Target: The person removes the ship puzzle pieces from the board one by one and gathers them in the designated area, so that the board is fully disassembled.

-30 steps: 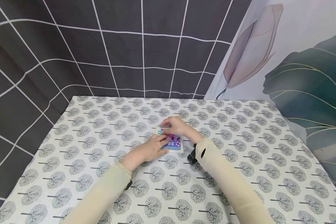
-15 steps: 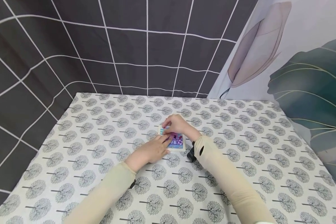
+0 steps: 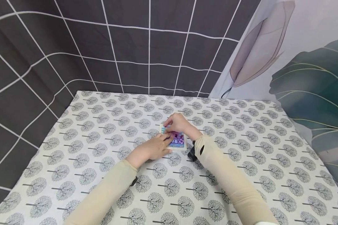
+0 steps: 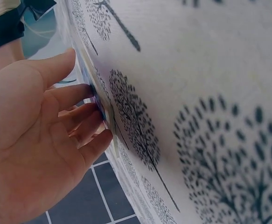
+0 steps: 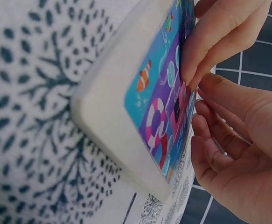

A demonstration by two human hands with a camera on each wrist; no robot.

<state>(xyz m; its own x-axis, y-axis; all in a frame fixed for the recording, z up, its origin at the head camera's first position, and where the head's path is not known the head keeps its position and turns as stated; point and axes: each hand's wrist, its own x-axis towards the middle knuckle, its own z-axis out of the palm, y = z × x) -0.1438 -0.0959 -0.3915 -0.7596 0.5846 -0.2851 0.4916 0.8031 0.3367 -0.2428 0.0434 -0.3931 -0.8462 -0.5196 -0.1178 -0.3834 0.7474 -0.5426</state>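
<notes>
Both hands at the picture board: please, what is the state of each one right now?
Left hand: open, fingertips on the picture board.
Right hand: fingers curled close to it; whether they pinch anything cannot be told.

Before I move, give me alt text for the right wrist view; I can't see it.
Pale-bordered board with a sea picture showing an orange fish and a pink-and-white ring, on tree-print cloth. At top right the left-hand grip touches the picture; the right-hand grip is just below, and whether it holds anything is hidden.
</notes>
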